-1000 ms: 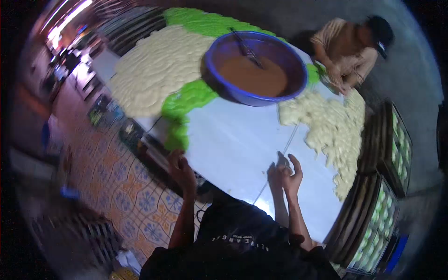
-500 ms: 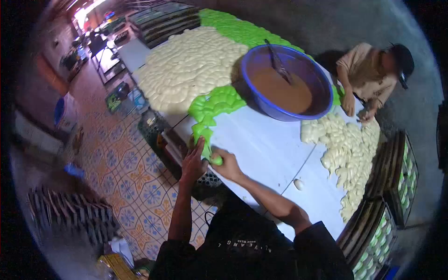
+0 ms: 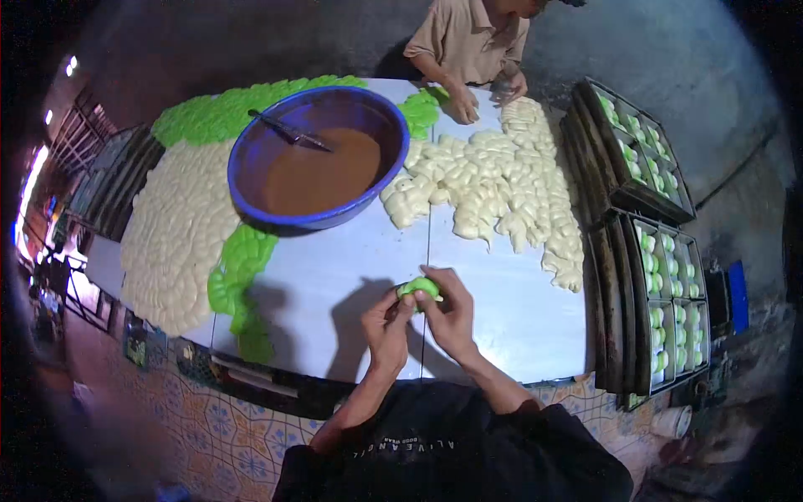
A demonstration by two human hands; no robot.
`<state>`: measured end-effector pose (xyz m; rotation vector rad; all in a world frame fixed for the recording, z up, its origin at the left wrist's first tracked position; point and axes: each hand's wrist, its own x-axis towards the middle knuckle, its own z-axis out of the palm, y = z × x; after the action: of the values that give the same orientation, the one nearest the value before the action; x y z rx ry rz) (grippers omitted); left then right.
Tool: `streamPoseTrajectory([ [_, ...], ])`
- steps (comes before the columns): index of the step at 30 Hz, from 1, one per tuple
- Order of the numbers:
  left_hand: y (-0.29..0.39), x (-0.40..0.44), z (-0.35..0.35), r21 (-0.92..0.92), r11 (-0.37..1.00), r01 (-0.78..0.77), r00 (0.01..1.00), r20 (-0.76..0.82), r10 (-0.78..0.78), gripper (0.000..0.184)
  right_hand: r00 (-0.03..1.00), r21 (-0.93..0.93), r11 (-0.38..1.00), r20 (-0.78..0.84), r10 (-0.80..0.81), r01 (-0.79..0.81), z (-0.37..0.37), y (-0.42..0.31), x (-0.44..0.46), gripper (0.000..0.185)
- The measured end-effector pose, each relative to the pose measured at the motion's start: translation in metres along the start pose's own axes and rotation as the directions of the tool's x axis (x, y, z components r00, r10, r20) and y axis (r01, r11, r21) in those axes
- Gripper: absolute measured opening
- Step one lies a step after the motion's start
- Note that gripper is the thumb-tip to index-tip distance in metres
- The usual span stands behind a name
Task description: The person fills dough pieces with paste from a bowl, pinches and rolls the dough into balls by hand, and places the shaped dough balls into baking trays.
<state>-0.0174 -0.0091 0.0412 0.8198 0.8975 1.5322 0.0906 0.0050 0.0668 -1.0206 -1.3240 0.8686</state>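
A small piece of green dough (image 3: 421, 287) is pinched between both my hands above the white table (image 3: 335, 276). My left hand (image 3: 386, 330) grips its left side, thumb and fingers bent around it. On the other side, the fingers and thumb of my right hand (image 3: 450, 314) press on the same piece. A bit of something pale shows at its lower right edge; most of its underside is hidden by my fingers. Left of my hands lies a patch of flattened green dough pieces (image 3: 238, 280), beside a broad spread of cream dough pieces (image 3: 171, 234).
A blue basin (image 3: 238, 188) of brown mixture stands on the table, a dark long-handled utensil (image 3: 288, 130) resting in it. More cream dough pieces (image 3: 493, 184) lie ahead right. Across the table, a co-worker's hand (image 3: 462, 105) works near them. Stacked trays (image 3: 619, 251) hold green-and-white pieces at right.
My view has swung to the right. Both hands have left the green patch at the table edge, carrying a green piece. The lone cream piece on the near tabletop no longer shows there.
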Motion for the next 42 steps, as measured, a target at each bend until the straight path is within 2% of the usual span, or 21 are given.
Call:
streamPoseTrajectory([
  [6, -0.006, 0.01, -0.003, 0.417, 0.907, -0.051, 0.992, -0.086, 0.096, 0.01, 0.991, -0.171, 0.985, 0.134, 0.0, 0.023, -0.021, 0.023, 0.027, 0.031],
  [8, -0.015, 0.018, -0.008, -0.195, 0.959, 0.204, 0.978, 0.091, -0.189, 0.012, 0.914, -0.033, 0.993, 0.396, -0.093, 0.116, -0.017, 0.015, 0.029, 0.043],
  [9, -0.006, 0.023, -0.011, -0.537, 0.7, 0.471, 0.881, 0.256, -0.397, 0.017, 0.901, 0.076, 0.994, 0.421, -0.1, 0.075, -0.012, 0.023, 0.026, 0.047],
  [12, 0.01, 0.026, 0.013, -0.635, 0.616, 0.466, 0.866, 0.184, -0.465, 0.04, 0.889, 0.15, 0.988, 0.446, -0.107, 0.044, -0.013, 0.049, 0.034, 0.07],
  [14, 0.004, 0.046, -0.003, -0.674, 0.488, 0.555, 0.832, 0.457, -0.315, 0.058, 0.859, 0.428, 0.836, 0.502, 0.097, -0.344, -0.017, 0.058, 0.042, 0.098],
  [16, 0.037, 0.086, 0.019, -0.556, 0.632, 0.54, 0.754, 0.653, -0.07, 0.066, 0.822, 0.537, 0.677, 0.538, 0.184, -0.503, -0.016, 0.077, 0.037, 0.121],
  [18, 0.058, 0.147, 0.032, -0.293, 0.933, 0.208, 0.968, 0.195, -0.155, 0.08, 0.832, 0.496, 0.724, 0.519, 0.196, -0.48, -0.024, 0.084, 0.045, 0.126],
  [19, 0.063, 0.192, 0.016, 0.14, 0.989, 0.043, 0.99, 0.13, -0.061, 0.086, 0.832, 0.557, 0.656, 0.514, 0.21, -0.51, -0.027, 0.086, 0.045, 0.121],
  [20, 0.061, 0.235, -0.005, 0.553, 0.827, -0.101, 0.993, 0.105, 0.052, 0.092, 0.833, 0.559, 0.658, 0.515, 0.201, -0.504, -0.028, 0.088, 0.044, 0.121],
  [21, 0.059, 0.261, -0.011, 0.554, 0.825, -0.108, 0.993, 0.107, 0.058, 0.092, 0.848, 0.536, 0.689, 0.478, 0.228, -0.487, -0.029, 0.091, 0.042, 0.119],
  [23, 0.053, 0.3, -0.018, 0.902, 0.287, 0.323, 0.896, -0.194, -0.399, 0.092, 0.885, 0.548, 0.713, 0.404, 0.231, -0.437, -0.026, 0.091, 0.038, 0.112],
  [27, 0.02, 0.325, -0.033, 0.835, 0.308, 0.456, 0.691, -0.114, -0.714, 0.087, 0.868, 0.589, 0.643, 0.399, 0.295, -0.489, -0.032, 0.113, 0.041, 0.108],
  [29, 0.024, 0.298, -0.013, 0.908, 0.336, 0.25, 0.944, -0.15, -0.295, 0.101, 0.92, 0.701, 0.599, 0.331, 0.208, -0.387, -0.034, 0.117, 0.039, 0.079],
  [30, 0.028, 0.277, -0.007, 0.91, 0.331, 0.251, 0.941, -0.148, -0.306, 0.101, 0.921, 0.703, 0.597, 0.324, 0.217, -0.388, -0.034, 0.117, 0.042, 0.079],
  [32, 0.034, 0.226, -0.002, 0.922, -0.178, -0.344, 0.927, 0.363, 0.088, 0.108, 0.903, 0.645, 0.635, 0.247, 0.353, -0.425, -0.029, 0.115, 0.05, 0.073],
  [33, 0.028, 0.209, 0.0, 0.862, 0.496, -0.102, 0.96, 0.216, -0.178, 0.107, 0.898, 0.643, 0.632, 0.243, 0.366, -0.432, -0.027, 0.115, 0.053, 0.073],
  [34, 0.026, 0.19, 0.006, 0.412, 0.845, 0.341, 0.854, 0.24, -0.462, 0.105, 0.873, 0.705, 0.527, 0.299, 0.384, -0.474, -0.026, 0.115, 0.055, 0.06],
  [36, 0.028, 0.147, 0.022, 0.176, 0.815, 0.552, 0.761, 0.295, -0.579, 0.099, 0.821, 0.79, 0.29, 0.416, 0.391, -0.539, -0.022, 0.113, 0.054, 0.041],
  [38, 0.006, 0.115, 0.012, 0.123, 0.903, 0.412, 0.866, 0.256, -0.43, 0.094, 0.802, 0.775, 0.374, 0.271, 0.532, -0.51, -0.023, 0.101, 0.049, 0.022],
  [40, 0.011, 0.098, 0.025, 0.32, 0.905, 0.28, 0.959, -0.048, -0.28, 0.088, 0.9, 0.506, 0.776, 0.001, 0.436, -0.376, -0.013, 0.084, 0.045, 0.022],
  [42, 0.024, 0.081, 0.028, 0.168, 0.886, 0.431, 0.901, -0.036, -0.432, 0.063, 0.999, -0.174, 0.985, 0.039, 0.011, -0.004, -0.022, 0.052, 0.037, 0.033],
])
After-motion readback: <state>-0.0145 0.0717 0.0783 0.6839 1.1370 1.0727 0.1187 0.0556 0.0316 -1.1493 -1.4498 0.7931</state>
